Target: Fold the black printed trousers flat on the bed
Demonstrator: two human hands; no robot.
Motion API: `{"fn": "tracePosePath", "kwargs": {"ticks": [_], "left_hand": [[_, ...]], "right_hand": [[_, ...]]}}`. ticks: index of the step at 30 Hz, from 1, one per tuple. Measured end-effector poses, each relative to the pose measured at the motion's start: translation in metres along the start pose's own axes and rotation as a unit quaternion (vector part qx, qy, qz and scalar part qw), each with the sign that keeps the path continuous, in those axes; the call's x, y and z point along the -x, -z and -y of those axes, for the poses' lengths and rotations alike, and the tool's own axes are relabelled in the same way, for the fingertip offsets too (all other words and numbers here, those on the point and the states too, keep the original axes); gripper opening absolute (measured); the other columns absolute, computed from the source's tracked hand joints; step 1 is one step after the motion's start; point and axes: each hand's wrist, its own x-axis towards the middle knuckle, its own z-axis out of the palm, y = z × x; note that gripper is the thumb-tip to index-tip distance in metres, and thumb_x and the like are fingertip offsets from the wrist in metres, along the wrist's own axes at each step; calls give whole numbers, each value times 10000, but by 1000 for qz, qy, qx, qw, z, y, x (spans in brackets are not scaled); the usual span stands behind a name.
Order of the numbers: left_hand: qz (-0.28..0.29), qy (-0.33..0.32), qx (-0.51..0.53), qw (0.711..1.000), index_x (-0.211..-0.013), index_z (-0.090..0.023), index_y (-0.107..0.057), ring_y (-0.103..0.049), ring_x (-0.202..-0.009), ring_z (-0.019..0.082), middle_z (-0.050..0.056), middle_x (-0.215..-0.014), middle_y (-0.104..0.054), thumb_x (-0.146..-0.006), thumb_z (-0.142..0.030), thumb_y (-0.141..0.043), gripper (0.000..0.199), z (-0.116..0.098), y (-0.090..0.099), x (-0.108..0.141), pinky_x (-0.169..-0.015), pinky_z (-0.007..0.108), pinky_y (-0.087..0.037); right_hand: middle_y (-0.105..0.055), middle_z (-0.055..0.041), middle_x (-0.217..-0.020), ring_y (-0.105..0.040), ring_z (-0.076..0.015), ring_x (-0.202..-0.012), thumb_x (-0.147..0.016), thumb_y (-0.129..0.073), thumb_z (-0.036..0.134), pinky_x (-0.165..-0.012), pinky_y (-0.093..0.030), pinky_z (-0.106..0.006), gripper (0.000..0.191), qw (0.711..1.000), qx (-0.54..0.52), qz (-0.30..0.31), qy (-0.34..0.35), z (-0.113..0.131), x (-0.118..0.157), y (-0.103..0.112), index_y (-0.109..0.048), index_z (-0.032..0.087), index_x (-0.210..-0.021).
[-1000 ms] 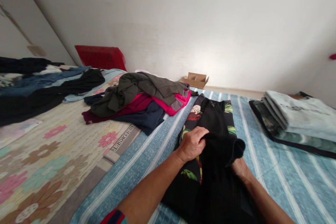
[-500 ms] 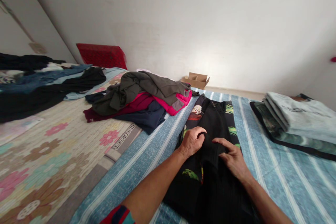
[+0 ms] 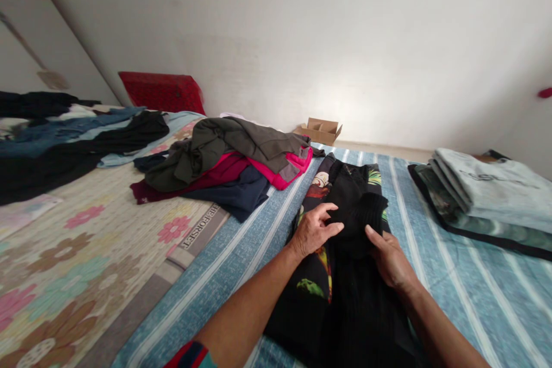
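Left hand (image 3: 313,231): open, fingers spread and slightly curled, fingertips touching the left side of a black ribbed garment (image 3: 356,224). Right hand (image 3: 390,259): also open, closed around nothing, fingers against the near edge of a folded-over bunch in the same garment. The bunch sits between the hands, nearer the right one.

The garment lies lengthwise on a blue striped bed sheet (image 3: 448,305), running from the hands toward the near edge of the view. Beneath it lies a black printed cloth (image 3: 313,290) with green leaf and red floral motifs, visible along both sides of the garment. A striped sleeve (image 3: 190,355) shows on the left forearm at the bottom of the view.

Far left of the hands: a loose pile of clothes (image 3: 233,169), with an olive jacket (image 3: 233,146) on top of magenta, maroon and navy garments. Right: a folded stack (image 3: 483,195), pale blue on top of a camouflage-patterned layer. Far left: a heap of dark clothes and denim (image 3: 73,138) on a floral mat (image 3: 86,276). Against the far wall (image 3: 302,40): a red cushion (image 3: 161,92) and an open cardboard box (image 3: 319,131).
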Motion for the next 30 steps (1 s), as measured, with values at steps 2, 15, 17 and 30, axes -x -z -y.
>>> {"fn": "tracePosePath", "kwargs": {"ticks": [2,15,17,30], "left_hand": [[7,-3,-9,1000,-1043,-161,-614,-519,-574,100,-11,-743,-605,-663,-353,-677,430,0,1,0,-539,211,-407],[91,12,-43,995,-914,-171,-633,-483,-557,106,-52,-619,-527,-614,-284,-708,329,-3,18,0,-515,206,-367],[93,11,-33,995,-862,-173,-619,-457,-537,93,-66,-589,-489,-611,-226,-690,266,-2,20,1,-500,194,-351],[-12,-57,-11,998,-792,-174,-624,-587,-795,148,39,-924,-627,-688,-182,-578,114,0,25,27,-668,233,-452]], "right_hand": [[-699,-82,-901,-632,-271,-890,-747,-645,452,-810,-484,-419,357,1000,1,16,8,0,2,2,-672,169,-964],[-600,15,-675,-535,-154,-662,-772,-611,438,-603,-445,-259,264,967,218,110,71,7,11,1,-621,184,-698],[-572,18,-643,-517,-148,-646,-785,-597,416,-604,-444,-254,264,955,248,123,102,7,11,0,-606,190,-649],[-587,-83,-1139,-547,-214,-1053,-890,-436,303,-927,-412,-377,375,871,361,225,245,11,17,-12,-526,272,-1252]]}}
